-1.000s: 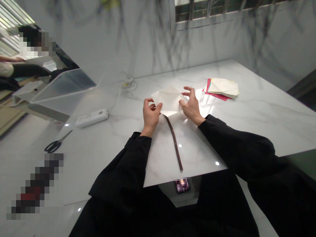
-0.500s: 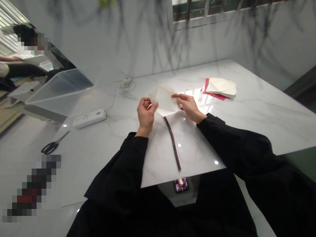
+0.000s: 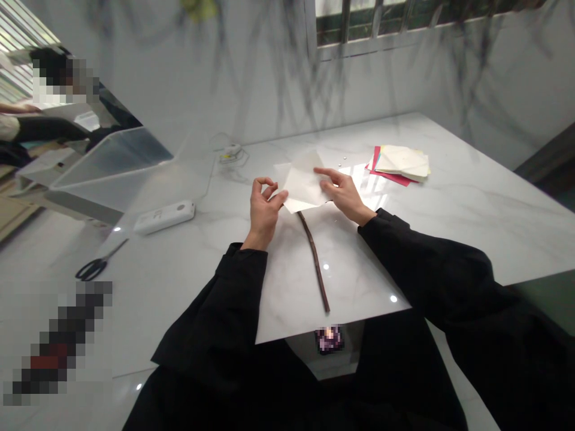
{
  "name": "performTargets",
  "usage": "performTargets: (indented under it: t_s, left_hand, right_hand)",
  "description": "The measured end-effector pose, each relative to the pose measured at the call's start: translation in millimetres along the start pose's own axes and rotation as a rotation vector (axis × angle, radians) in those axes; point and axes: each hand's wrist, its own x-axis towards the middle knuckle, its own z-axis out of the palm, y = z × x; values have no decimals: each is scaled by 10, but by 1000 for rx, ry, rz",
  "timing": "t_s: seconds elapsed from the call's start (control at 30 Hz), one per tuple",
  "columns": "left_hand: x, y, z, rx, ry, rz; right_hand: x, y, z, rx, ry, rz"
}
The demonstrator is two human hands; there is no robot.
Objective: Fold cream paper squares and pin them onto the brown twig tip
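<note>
Between my hands is a cream sheet of paper [image 3: 304, 182], held over the table with a fold or second layer showing at its upper left. My left hand [image 3: 265, 209] pinches its lower left edge between thumb and fingers. On the right side, my right hand [image 3: 342, 193] grips the paper with the thumb and curled fingers, its index finger stretched across the front. A thin brown stick [image 3: 314, 257] lies on the table below the paper; its far end reaches up to the paper's lower edge.
Coloured papers [image 3: 399, 163] are stacked at the back right. A white power strip [image 3: 165, 216], black-handled scissors [image 3: 99, 263] and a clear plastic bin [image 3: 112, 167] are at the left. Another person [image 3: 54, 69] sits beyond the bin. The marble table [image 3: 467, 221] ends close before me.
The paper has turned between my hands, its top corner now rising nearer the right hand and its face tilted. My left fingers have loosened and spread a little. The stick stays put.
</note>
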Motion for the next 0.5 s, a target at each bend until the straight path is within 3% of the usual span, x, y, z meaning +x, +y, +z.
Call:
performTargets:
  t_s: [0.2, 0.5]
  left_hand:
    - [-16, 49, -8, -70, -147, -19]
    - [50, -74, -107, -113, -89, -128]
  right_hand:
    - [75, 147, -25, 76, 91, 55]
    - [65, 99, -36, 118, 57, 58]
